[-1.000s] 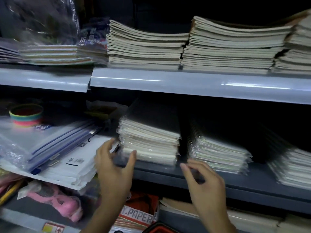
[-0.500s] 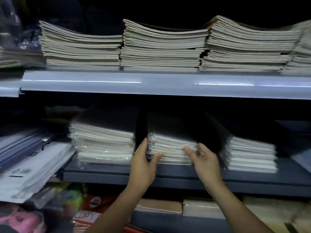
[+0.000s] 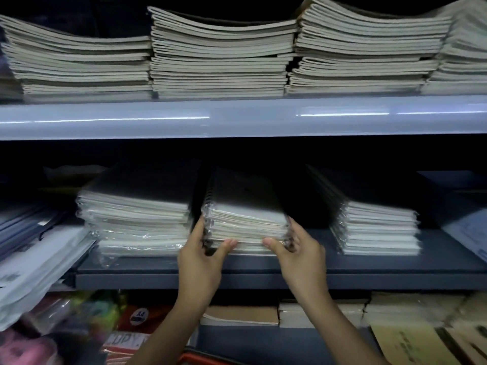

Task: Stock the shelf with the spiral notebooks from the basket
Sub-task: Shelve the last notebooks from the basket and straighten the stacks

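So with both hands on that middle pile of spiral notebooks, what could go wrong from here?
1. The middle stack sits close to the left stack; the spirals or loose plastic wrap may snag while it is being shifted.
2. The left hand and right hand grip only the front corners, so the upper notebooks could slide or fan out.
3. It sits near the front edge of the shelf, so a pull could tip notebooks off.

The plastic-wrapped spiral notebooks (image 3: 245,222) show black covers and white page edges, as do the wrapped stacks to their left (image 3: 137,219) and right (image 3: 376,227). The metal shelf (image 3: 263,280) beneath them is dark blue-grey, and the upper shelf's front edge (image 3: 237,118) is pale blue-grey. The soft-cover exercise books (image 3: 221,56) above look greyish cream, while a ream wrapper (image 3: 139,317) at the bottom is red with a white label.
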Demonstrator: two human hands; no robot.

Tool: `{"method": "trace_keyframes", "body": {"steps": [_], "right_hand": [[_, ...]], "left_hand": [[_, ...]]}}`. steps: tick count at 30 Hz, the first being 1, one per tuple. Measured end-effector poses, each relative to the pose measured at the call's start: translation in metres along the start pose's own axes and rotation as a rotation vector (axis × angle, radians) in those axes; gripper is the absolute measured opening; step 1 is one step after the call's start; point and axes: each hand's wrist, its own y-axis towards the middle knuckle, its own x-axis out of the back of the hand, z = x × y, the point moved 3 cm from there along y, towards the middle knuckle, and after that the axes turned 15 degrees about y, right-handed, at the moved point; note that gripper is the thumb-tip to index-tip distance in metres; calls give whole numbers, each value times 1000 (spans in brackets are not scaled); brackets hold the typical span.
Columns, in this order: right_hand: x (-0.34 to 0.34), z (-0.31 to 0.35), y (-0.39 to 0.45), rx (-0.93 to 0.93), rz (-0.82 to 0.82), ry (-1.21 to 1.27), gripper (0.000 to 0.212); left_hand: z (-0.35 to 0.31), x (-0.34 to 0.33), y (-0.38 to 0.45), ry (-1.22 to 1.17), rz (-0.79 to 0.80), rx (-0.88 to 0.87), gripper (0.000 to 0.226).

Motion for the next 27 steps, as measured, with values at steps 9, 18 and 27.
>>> {"method": "trace_keyframes", "body": {"steps": [9,18,27], "right_hand": [[126,68,-17,606,-352,-266,14],[212,11,66,-244,-93,107,19],[194,1,65,-240,-37,46,45]], "left_hand": [[-52,-11,-75,-207,-492,-109,33],[-133,-155,-40,-135,385,-275,90],[-113,-161,-29,-144,297,-219,63]]}}
